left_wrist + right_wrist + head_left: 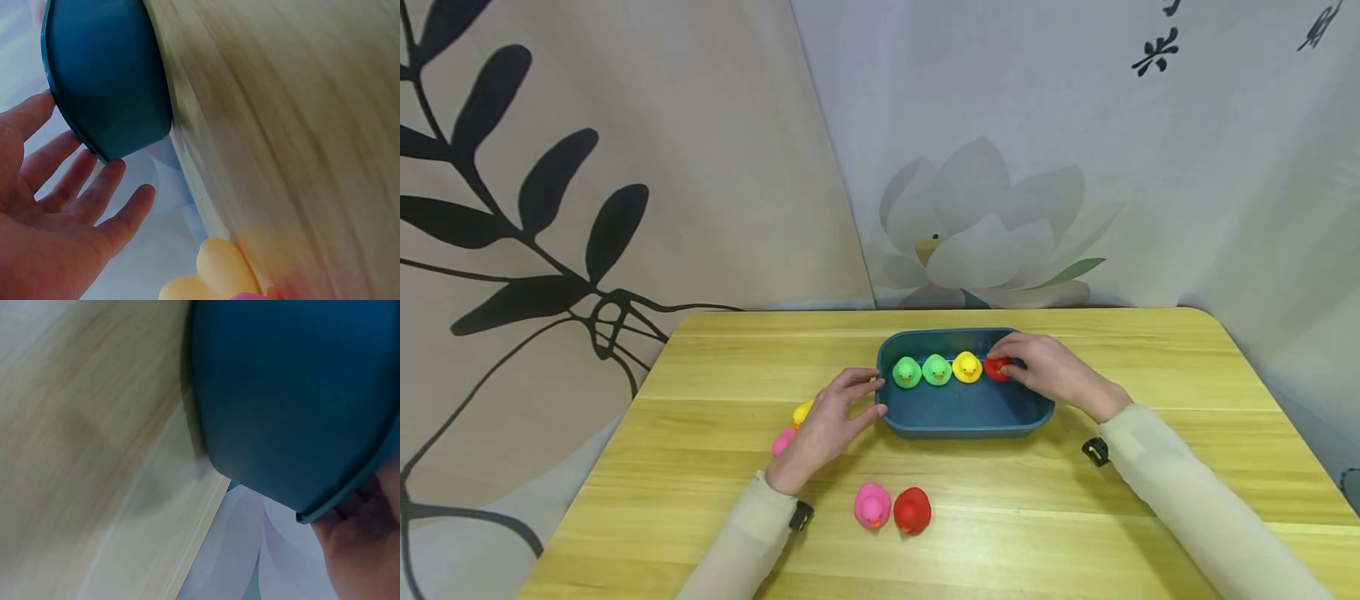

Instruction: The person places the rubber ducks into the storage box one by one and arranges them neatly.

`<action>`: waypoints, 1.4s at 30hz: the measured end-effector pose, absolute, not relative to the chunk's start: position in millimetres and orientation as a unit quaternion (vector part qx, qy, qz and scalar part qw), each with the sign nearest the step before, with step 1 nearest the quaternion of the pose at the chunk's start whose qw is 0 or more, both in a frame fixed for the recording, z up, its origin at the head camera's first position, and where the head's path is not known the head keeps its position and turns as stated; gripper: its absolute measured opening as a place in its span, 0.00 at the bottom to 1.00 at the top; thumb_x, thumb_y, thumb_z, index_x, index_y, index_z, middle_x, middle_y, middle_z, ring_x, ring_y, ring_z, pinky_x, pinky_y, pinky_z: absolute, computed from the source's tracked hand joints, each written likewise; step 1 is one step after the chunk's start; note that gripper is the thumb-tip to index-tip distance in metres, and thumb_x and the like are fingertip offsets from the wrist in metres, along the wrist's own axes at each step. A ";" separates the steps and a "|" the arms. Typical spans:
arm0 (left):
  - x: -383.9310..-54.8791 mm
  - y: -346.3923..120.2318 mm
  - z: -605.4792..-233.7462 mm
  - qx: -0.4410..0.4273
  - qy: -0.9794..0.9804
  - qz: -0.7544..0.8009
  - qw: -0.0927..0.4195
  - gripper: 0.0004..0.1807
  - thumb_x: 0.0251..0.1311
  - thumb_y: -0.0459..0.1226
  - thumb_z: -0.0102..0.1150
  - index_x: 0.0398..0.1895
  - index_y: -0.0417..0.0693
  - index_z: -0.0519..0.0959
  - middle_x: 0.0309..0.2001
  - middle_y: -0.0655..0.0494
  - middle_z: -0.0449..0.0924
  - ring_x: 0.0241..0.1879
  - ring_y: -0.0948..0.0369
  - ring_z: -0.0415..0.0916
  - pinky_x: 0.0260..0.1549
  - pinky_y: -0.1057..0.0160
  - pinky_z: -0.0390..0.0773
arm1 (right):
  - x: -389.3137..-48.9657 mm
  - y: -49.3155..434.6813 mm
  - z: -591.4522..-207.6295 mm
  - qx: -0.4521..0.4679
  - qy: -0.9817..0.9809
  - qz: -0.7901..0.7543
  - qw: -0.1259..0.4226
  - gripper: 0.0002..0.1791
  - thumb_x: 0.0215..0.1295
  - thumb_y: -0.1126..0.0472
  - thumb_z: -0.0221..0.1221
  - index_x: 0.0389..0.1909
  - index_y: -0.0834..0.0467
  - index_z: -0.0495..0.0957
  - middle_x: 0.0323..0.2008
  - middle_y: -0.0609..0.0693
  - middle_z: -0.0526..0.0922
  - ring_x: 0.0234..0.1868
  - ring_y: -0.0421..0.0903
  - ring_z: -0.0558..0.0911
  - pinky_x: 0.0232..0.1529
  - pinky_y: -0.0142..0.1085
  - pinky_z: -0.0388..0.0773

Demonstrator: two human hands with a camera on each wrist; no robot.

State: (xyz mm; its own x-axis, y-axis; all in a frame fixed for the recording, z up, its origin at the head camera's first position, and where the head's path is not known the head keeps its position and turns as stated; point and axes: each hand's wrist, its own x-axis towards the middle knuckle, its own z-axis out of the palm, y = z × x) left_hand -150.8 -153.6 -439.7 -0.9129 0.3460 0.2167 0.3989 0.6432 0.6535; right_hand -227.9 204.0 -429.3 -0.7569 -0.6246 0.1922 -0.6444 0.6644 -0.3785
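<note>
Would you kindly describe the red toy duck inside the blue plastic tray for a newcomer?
On the wooden table sits a rounded blue plastic tray. Inside, the right hand holds the small red toy duck, the row's only red one.

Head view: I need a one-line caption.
Right hand grips a red duck in the blue tray, beside a yellow duck and two green ducks; left hand touches the tray.

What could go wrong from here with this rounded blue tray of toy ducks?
Pinching the red toy duck, the right hand might bump the yellow toy duck close beside it. The left hand touches the tray at its rim, so pushing could shift it. Drawing back, that hand might nudge the pink toy duck it partly hides.
</note>
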 end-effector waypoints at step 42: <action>-152.2 -151.6 -438.3 -0.200 -0.908 -0.365 0.041 0.24 0.65 0.38 0.71 0.63 0.40 0.82 0.66 0.48 0.75 0.66 0.49 0.73 0.65 0.48 0.76 | -224.3 203.8 -420.3 0.333 -0.918 0.216 0.016 0.21 0.68 0.64 0.69 0.60 0.63 0.82 0.63 0.60 0.81 0.63 0.60 0.80 0.62 0.56 0.78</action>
